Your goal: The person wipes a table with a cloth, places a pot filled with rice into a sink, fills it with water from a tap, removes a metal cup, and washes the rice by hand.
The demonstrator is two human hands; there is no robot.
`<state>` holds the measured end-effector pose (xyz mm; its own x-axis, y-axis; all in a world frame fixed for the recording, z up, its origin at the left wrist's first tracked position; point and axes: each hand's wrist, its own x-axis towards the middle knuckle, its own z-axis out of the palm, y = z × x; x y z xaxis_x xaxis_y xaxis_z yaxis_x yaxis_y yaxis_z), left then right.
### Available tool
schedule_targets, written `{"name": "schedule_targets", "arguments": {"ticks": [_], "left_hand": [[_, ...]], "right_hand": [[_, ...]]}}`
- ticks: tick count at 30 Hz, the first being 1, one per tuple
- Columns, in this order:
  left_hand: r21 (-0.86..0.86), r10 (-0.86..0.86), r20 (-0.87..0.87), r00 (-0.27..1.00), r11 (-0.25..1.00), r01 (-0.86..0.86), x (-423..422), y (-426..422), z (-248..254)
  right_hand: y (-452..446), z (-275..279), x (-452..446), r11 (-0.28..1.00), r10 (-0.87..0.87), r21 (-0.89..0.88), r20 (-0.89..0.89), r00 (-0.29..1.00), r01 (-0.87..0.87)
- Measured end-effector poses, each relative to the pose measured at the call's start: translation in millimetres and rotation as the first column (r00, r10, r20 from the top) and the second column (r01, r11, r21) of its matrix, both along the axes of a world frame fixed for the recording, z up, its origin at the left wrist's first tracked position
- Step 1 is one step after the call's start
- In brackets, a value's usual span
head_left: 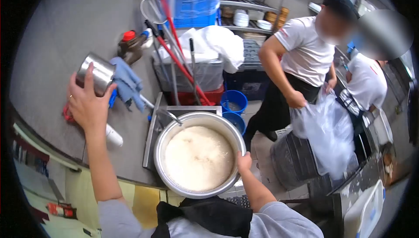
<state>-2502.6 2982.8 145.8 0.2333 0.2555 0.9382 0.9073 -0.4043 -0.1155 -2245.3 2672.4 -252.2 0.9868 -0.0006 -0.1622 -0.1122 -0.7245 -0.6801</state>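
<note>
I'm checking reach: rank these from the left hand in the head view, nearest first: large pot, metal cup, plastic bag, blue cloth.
1. Metal cup: touching the left hand.
2. Blue cloth: just right of the cup.
3. Large pot: near the picture's centre.
4. Plastic bag: far right, past the pot.

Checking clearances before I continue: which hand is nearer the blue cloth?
Left. The left hand is at the metal container, just beside the blue cloth; the right hand is at the rim of the large pot, on the side away from the cloth.
</note>
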Motion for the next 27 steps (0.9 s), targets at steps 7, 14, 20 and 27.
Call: {"name": "schedule_targets", "arguments": {"ticks": [7,14,20,27], "left_hand": [[0.007,-0.075,0.017,0.997,0.997,0.075,7,-17,-6],[-0.036,-0.003,-0.047,0.999,0.999,0.001,5,-13,-15],[-0.024,0.080,-0.122,0.989,0.996,-0.084,-6,-9,-18],[-0.096,0.053,-0.066,0.996,0.994,-0.059,-7,0,-18]], "right_hand": [[-2,17,-6,0.999,-0.021,0.032,-0.071,0.997,0.023],[1,23,-6,0.999,-0.034,-0.016,-0.089,0.995,0.033],[2,6,-2,0.999,-0.045,0.003,-0.077,0.996,0.045],[1,9,-3,0.999,-0.032,0.027,-0.075,0.997,0.035]]}}
